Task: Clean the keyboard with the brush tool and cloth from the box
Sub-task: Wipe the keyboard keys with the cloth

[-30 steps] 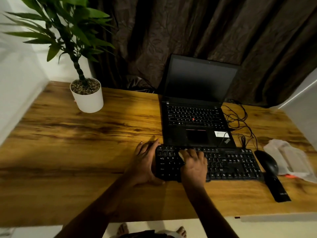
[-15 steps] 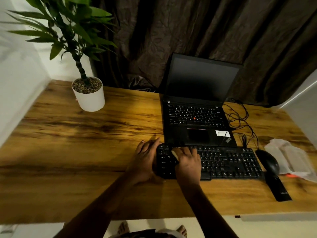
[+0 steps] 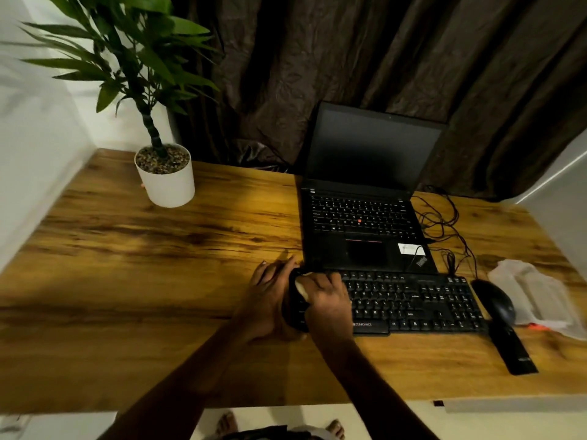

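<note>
A black external keyboard (image 3: pixel 413 304) lies on the wooden desk in front of the laptop. My right hand (image 3: pixel 324 300) presses a small pale cloth (image 3: pixel 301 289) onto the keyboard's far left keys; only a corner of the cloth shows under the fingers. My left hand (image 3: pixel 270 300) lies flat against the keyboard's left end, fingers spread, holding it steady. A long black box piece (image 3: pixel 511 350) lies at the keyboard's right end. No brush tool can be made out.
An open black laptop (image 3: pixel 365 223) stands right behind the keyboard. A black mouse (image 3: pixel 495 301), tangled cables (image 3: pixel 444 223) and a crumpled clear plastic wrapper (image 3: pixel 536 296) are at the right. A white potted plant (image 3: pixel 165 179) stands at the back left.
My right hand has slid the cloth leftward across the keys to the keyboard's left end. My left hand has stayed at the keyboard's left edge.
</note>
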